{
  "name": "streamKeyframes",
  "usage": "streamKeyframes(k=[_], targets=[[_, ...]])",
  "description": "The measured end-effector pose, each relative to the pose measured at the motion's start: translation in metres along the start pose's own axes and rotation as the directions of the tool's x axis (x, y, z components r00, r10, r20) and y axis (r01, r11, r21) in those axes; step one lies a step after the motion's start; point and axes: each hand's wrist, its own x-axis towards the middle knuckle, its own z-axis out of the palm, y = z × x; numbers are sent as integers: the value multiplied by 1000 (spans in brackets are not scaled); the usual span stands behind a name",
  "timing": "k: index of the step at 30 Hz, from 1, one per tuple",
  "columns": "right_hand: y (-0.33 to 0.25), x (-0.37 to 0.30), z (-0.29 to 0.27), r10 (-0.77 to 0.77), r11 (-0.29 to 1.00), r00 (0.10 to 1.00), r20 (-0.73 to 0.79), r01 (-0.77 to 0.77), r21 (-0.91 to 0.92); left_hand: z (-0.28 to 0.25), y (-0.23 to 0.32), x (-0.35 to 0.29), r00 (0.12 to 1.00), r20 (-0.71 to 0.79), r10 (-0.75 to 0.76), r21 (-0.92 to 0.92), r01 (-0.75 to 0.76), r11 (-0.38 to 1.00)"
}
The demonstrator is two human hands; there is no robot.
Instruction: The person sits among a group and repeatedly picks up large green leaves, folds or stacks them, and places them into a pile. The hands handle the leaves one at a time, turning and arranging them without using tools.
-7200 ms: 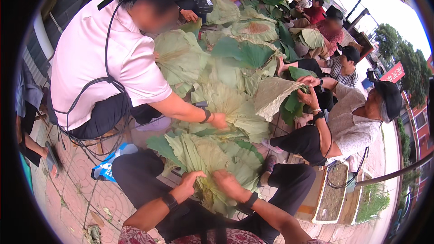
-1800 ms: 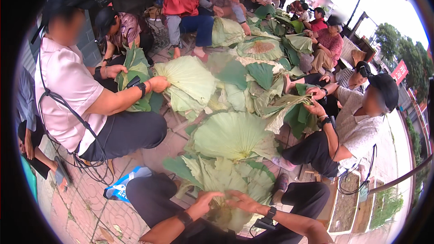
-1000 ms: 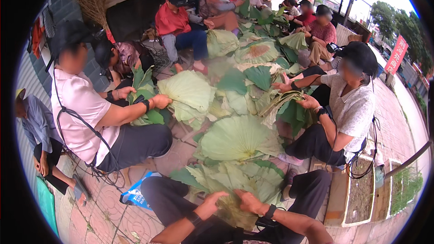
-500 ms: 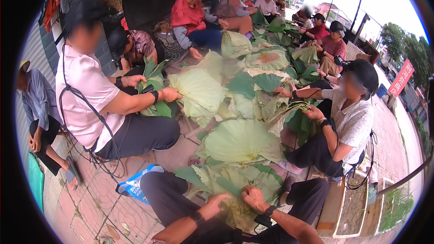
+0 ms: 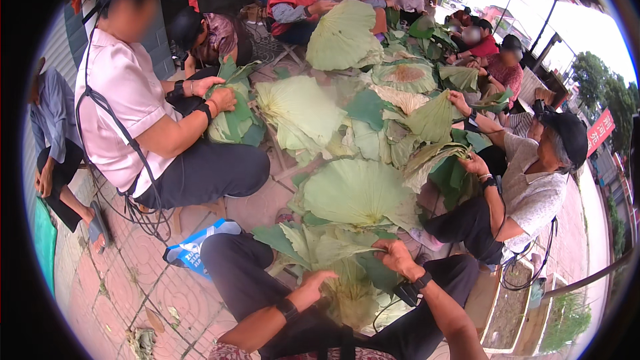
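Between my knees lies a stack of pale green and yellowish lotus leaves (image 5: 343,287), spread out in layers with their veins showing. My right hand (image 5: 399,260) pinches the edge of a lotus leaf (image 5: 337,243) on the far side of this stack and lifts it a little. At the stack's left side, my left hand (image 5: 312,288) has its fingers stretched toward the leaves, with nothing gripped in them. Just beyond the stack spreads a big round lotus leaf (image 5: 360,193), lying flat on the pile.
A long heap of lotus leaves (image 5: 367,137) runs away from me. People sit along both sides; the person in pink (image 5: 127,107) and the person in a patterned shirt (image 5: 527,187) handle leaves. Left of my knee lies a blue-and-white bag (image 5: 200,247) on the paving (image 5: 133,287).
My right hand has moved up and to the right, raising a leaf's edge. My left hand has come slightly away from the stack. The co-worker at right now holds a leaf up.
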Motion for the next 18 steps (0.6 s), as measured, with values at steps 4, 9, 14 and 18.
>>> streamKeyframes(k=[4, 9, 14, 18], targets=[[1, 34, -61, 190, 870, 977, -93, -124, 477, 3, 1, 3, 999, -16, 34, -38, -35, 999], [11, 60, -93, 237, 804, 957, -165, -98, 587, 23, 19, 52, 349, 114, -930, -682, 708, 182], [24, 90, -70, 332, 698, 940, -80, -188, 691, 43, -72, 9, 939, -137, -316, -526, 201, 827], [76, 128, -80, 338, 806, 923, -185, -183, 563, 28, -38, 19, 988, -147, -37, -170, 11, 985]])
